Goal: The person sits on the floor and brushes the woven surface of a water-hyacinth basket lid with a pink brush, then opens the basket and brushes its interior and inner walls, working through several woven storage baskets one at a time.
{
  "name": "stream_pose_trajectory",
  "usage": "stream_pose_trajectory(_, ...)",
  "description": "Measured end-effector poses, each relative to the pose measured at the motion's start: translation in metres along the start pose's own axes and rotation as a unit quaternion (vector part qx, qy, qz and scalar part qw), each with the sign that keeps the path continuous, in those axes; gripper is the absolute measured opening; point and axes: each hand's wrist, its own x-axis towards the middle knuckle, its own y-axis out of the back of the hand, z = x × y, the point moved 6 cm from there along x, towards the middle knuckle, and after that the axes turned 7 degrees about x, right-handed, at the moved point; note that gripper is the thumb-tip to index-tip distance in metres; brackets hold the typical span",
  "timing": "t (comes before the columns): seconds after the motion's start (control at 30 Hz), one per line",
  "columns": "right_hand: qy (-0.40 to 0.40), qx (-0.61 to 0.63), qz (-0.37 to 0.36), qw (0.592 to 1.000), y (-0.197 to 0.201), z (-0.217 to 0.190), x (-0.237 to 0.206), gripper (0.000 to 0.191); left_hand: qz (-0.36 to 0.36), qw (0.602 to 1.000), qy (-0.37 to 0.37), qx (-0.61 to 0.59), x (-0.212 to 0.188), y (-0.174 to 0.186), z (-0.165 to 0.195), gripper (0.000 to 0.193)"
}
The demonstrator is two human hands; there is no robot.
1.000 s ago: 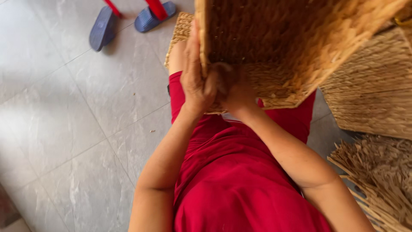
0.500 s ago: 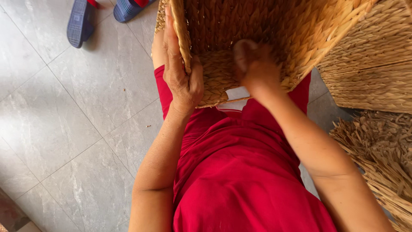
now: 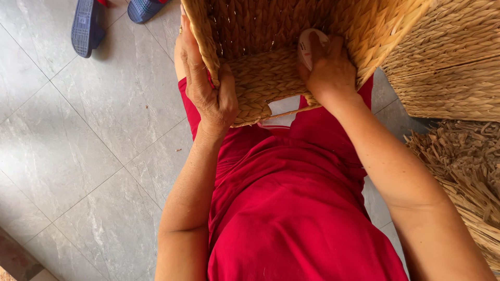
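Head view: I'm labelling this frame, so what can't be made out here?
- Woven basket: top cut off by the frame edge.
- Pale object under the right hand: mostly covered, kind unclear.
- Left hand: fingertips hidden behind the basket wall.
- Blue slippers: cropped.

**What the head view leaves out**

The woven basket runs off the top edge at 12 o'clock, so its rim and full shape stay unseen. The right hand covers most of a small white object; its kind cannot be told. The left hand wraps the basket's corner, with its fingertips hidden behind the weave. At 11 o'clock, 2 blue slippers are cut by the top edge. At 2 o'clock a second woven basket is cropped by the right edge, as is the loose straw at 4 o'clock.
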Motion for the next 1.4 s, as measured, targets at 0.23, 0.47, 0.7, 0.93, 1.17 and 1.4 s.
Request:
stream_pose_trajectory(0.23, 0.053, 0.155, -0.019, 0.986, -0.009, -0.103, -0.027, 0.082, -0.012, 1.000, 0.004, 0.025, -0.004, 0.001, -0.006, 0.078)
stream_pose_trajectory(0.47, 0.152, 0.005, 0.000, 0.988, 0.014, -0.075, -0.032, 0.078, -0.014, 1.000, 0.007, 0.020, -0.003, 0.003, -0.004, 0.079)
stream_pose_trajectory(0.7, -0.021, 0.037, -0.041, 0.998, 0.015, -0.031, -0.030, 0.078, -0.009, 0.999, 0.002, 0.040, 0.000, 0.002, -0.001, 0.077)
stream_pose_trajectory(0.93, 0.127, 0.151, 0.044, 0.979, -0.025, -0.125, -0.020, 0.080, -0.008, 1.000, 0.003, 0.024, -0.004, 0.001, -0.008, 0.078)
stream_pose_trajectory(1.17, 0.006, 0.042, 0.014, 0.999, -0.001, -0.020, -0.001, 0.067, 0.000, 0.999, 0.038, -0.003, -0.009, 0.000, -0.007, 0.076)
stream_pose_trajectory(1.4, 0.025, 0.088, -0.025, 0.996, -0.032, -0.082, 0.004, 0.075, -0.011, 0.999, 0.003, 0.037, -0.004, 0.001, -0.004, 0.082)
